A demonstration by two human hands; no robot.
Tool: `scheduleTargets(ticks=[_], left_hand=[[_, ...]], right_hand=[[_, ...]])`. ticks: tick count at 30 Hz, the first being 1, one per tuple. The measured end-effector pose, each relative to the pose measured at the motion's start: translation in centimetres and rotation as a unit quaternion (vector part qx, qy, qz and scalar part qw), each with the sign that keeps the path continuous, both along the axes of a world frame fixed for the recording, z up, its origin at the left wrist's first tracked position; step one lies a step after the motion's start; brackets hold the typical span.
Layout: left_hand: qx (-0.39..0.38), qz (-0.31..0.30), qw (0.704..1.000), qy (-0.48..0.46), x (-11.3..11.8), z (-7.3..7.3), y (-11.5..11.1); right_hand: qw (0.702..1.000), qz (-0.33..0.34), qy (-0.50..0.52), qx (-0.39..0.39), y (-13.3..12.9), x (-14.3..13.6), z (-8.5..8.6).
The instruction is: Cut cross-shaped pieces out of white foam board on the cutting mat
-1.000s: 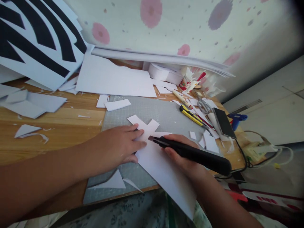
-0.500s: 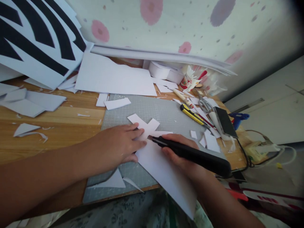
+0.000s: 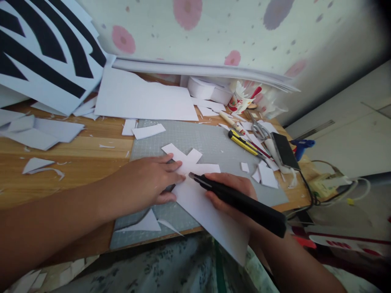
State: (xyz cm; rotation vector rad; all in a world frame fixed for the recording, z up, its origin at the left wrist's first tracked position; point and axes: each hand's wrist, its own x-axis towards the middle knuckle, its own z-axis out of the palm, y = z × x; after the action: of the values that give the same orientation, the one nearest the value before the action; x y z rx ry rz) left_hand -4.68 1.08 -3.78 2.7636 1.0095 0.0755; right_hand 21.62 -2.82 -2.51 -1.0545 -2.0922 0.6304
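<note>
A white foam board piece (image 3: 214, 215) with several arms at its far end lies on the grey cutting mat (image 3: 195, 136), its near end hanging over the table edge. My left hand (image 3: 152, 177) lies flat with fingers spread, fingertips on the left side of the piece. In my right hand (image 3: 235, 191) is a black utility knife (image 3: 244, 203), its blade tip at the piece just right of my left fingertips. A loose white strip (image 3: 149, 131) rests on the mat's far left. Near my left wrist lies a white triangular scrap (image 3: 146, 223).
A yellow cutter (image 3: 242, 142), scissors (image 3: 259, 129) and a black box (image 3: 285, 151) lie at the right. Behind are a large white sheet (image 3: 146, 99) and a paper cup (image 3: 238, 101). Black-striped boards (image 3: 51, 49) stand at the back left.
The knife's handle end has swung slightly nearer and left, with its tip still by the piece. The view has shifted a little. My left hand stays on the piece.
</note>
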Motion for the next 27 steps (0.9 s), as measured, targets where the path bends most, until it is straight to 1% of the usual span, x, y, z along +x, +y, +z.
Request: scheduleTargets(ticks=[5, 11, 15, 18, 22, 27], left_hand=[[-0.010, 0.008, 1.000, 0.028, 0.4, 0.4, -0.2], [-0.021, 0.019, 0.998, 0.053, 0.7, 0.6, 0.0], [-0.028, 0.026, 0.997, 0.061, 0.8, 0.8, 0.0], [-0.031, 0.030, 0.997, 0.070, 0.8, 0.9, -0.1], [-0.033, 0.033, 0.997, 0.056, 0.8, 0.6, -0.1], [-0.037, 0.025, 0.999, 0.023, 0.6, -0.1, 0.2]], right_hand=[[1.000, -0.019, -0.005, -0.018, -0.9, 0.5, 0.3], [1.000, -0.030, -0.003, -0.003, -2.5, 1.1, 0.1], [0.998, -0.058, -0.007, -0.020, -3.7, 1.1, -0.2], [0.996, -0.078, -0.007, -0.038, -4.5, 1.0, 0.0], [0.993, -0.107, -0.017, -0.050, -5.6, 0.8, 0.6], [0.989, -0.144, -0.024, -0.031, -6.9, 0.3, 0.9]])
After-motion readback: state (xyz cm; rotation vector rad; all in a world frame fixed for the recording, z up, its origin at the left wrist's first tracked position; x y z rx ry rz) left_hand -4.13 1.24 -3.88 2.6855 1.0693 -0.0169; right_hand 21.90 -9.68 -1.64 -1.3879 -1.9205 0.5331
